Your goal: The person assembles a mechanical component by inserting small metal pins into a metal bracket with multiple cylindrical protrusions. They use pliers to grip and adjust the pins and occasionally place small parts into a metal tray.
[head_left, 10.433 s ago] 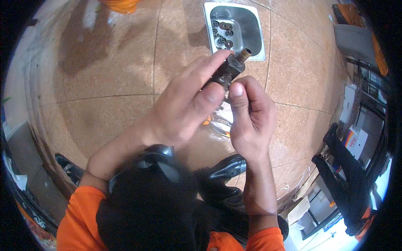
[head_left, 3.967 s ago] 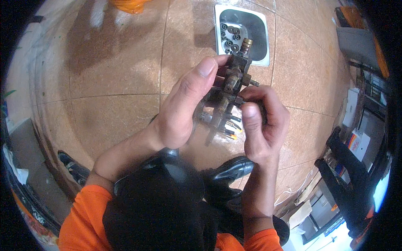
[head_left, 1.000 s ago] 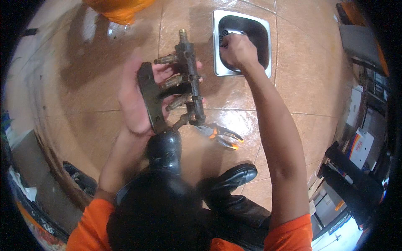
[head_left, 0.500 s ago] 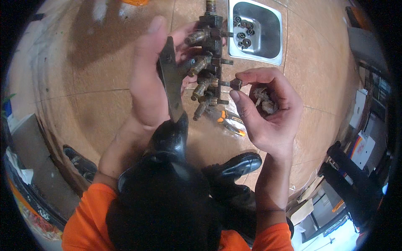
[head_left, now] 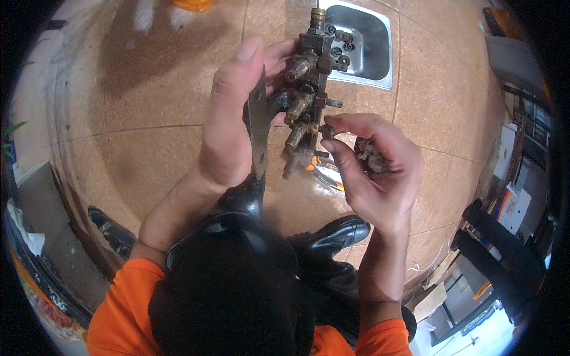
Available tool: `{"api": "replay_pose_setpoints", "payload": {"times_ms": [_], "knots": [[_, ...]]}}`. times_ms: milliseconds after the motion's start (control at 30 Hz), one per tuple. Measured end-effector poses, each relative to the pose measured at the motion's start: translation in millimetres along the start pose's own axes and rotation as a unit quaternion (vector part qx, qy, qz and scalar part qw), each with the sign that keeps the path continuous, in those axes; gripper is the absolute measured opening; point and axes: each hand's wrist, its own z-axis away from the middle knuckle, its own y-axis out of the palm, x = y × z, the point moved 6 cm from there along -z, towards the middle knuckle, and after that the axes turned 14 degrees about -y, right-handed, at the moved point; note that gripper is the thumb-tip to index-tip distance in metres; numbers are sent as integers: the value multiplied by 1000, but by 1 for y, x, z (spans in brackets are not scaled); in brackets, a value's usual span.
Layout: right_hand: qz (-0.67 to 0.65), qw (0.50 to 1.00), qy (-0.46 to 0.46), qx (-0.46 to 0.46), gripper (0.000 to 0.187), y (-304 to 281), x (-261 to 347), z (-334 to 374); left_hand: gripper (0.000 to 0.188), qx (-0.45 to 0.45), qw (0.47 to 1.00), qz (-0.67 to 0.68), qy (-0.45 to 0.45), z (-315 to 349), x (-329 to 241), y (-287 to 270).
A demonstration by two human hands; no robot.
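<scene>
My left hand (head_left: 227, 127) is closed round a dark, worn metal valve manifold (head_left: 321, 80); its fingers pass behind and are partly hidden. Several brass-coloured threaded outlets stick out of the manifold's left side, and short stems out of its right. A flat dark metal plate (head_left: 255, 121) lies along my left palm. With thumb and forefinger, my right hand (head_left: 389, 178) pinches a small dark nut-like piece (head_left: 328, 132) at one of the lower stems. A crumpled pale wad (head_left: 369, 157), cloth or steel wool, is tucked in the same palm.
A steel basin (head_left: 387, 59) on the tiled floor holds several small dark round parts. Orange-and-black pliers (head_left: 325, 178) lie below the manifold. My black boots (head_left: 341, 230) stand close by. An orange object (head_left: 191, 5) is at the far edge.
The manifold and my left hand have shifted to the right and tilted slightly. My right hand has moved a little left and down, still pinching the small piece at the stem.
</scene>
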Motion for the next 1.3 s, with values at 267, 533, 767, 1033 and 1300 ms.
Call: {"api": "replay_pose_setpoints", "payload": {"times_ms": [267,533,767,1033,1300], "knots": [[4,1000,4,-24,19,1,-4,0,86,9,1000,10,-1,-3,9,3],[56,998,41,1,18,8,-2,0,86,22,1000,-14,2,-4,10,4],[-13,998,-13,-68,17,5,1,-1,87,26,1000,-1,-17,-5,9,6],[-1,997,-52,-50,21,0,1,1,88,53,998,3,-18,-5,7,12],[48,996,-63,-33,31,1,-2,3,86,56,998,24,-23,-6,9,13]]}}
